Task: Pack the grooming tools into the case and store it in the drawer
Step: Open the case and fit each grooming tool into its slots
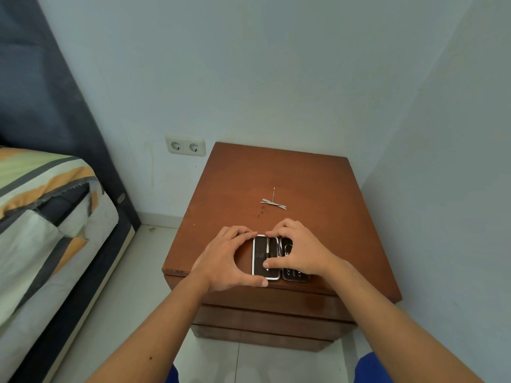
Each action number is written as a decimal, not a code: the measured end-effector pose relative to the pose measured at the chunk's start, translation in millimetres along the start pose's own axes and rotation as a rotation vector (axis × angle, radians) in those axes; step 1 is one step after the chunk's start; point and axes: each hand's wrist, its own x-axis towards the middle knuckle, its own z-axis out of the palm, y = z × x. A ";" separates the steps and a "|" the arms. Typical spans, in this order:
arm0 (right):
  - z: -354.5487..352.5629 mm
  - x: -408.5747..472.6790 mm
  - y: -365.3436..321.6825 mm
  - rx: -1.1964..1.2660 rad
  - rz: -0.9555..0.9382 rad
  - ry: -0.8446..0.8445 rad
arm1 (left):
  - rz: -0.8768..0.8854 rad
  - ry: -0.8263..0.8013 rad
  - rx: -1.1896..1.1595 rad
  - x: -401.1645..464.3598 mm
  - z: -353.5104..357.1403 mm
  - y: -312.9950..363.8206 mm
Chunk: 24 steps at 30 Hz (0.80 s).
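The open grooming case (266,257) lies flat near the front edge of the wooden nightstand (304,183), its halves side by side, long axes running front to back. The left hand (224,261) curls around its left half; the right hand (300,251) grips the right half, thumb pressing inside. Loose metal tools (273,203) lie crossed farther back

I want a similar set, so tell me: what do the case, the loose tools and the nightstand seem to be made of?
Case: dark, matte lining, perhaps leatherette, with a shiny metal-looking rim. Loose tools: thin, pale and glinting, likely steel. Nightstand: reddish-brown wood or veneer, satin finish, with scuffs and a chipped front corner.
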 end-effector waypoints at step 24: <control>-23.1 81.8 12.9 -0.044 0.184 0.404 | 0.003 -0.014 0.000 0.6 -0.9 -0.6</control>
